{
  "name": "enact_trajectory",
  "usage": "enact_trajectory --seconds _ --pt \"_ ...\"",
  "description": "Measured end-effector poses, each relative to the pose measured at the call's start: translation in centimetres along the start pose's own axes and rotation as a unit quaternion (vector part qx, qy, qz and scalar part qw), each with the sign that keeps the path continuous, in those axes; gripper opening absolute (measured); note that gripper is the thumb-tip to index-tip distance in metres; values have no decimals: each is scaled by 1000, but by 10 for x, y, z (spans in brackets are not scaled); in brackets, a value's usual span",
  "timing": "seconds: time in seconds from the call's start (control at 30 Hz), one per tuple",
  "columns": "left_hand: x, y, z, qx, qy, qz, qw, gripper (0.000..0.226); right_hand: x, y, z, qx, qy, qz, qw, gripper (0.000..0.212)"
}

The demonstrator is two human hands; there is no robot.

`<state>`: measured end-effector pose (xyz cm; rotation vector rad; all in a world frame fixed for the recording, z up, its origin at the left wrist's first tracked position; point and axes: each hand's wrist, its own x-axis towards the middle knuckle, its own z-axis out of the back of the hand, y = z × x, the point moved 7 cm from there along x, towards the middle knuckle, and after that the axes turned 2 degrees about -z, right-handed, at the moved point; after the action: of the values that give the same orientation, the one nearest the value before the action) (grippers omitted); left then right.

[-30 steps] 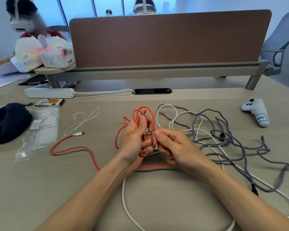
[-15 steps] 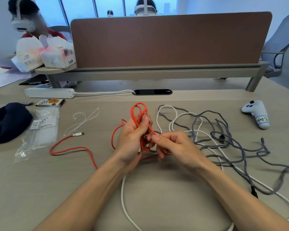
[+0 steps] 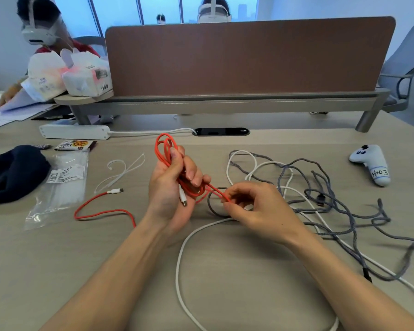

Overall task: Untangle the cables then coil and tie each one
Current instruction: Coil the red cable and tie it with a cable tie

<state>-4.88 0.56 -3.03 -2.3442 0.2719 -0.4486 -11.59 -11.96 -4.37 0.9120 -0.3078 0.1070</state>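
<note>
My left hand grips a bundle of loops of the red cable, with one white plug end lying in its palm. Just to its right, my right hand pinches a strand of the same red cable. The cable's free tail runs left across the desk to a white plug. A white cable loops under my forearms. A grey braided cable lies tangled with it on the right. Loose white zip ties lie to the left.
A clear bag of zip ties and a dark blue cloth lie at the left. A white power strip sits at the back. A white controller rests far right. Brown divider behind; people beyond it.
My left hand has turned palm up, so the red loops now stand higher. My right hand has drawn a red strand out to the right, away from the bundle.
</note>
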Motion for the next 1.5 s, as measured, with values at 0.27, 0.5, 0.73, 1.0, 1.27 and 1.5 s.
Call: enact_trajectory --seconds 0.27,0.5,0.73,1.0,1.27,1.5 --pt "3 -2 3 -38 -13 -5 999 27 2 0 1 -133 -29 48 989 25" --pt "6 -16 13 -50 -45 -32 997 26 -1 -1 12 16 -33 33 999 28" --pt "8 -26 17 -57 -48 -25 997 29 -4 -1 16 255 -1 -6 967 17" --pt "7 -32 18 -25 -68 -36 997 32 -4 2 20 228 78 5 971 24" --pt "8 -32 23 2 -77 -27 997 34 -4 -4 46 88 50 27 995 40" --pt "8 -27 23 23 -69 -8 997 34 -6 -5 50 219 24 20 975 34"
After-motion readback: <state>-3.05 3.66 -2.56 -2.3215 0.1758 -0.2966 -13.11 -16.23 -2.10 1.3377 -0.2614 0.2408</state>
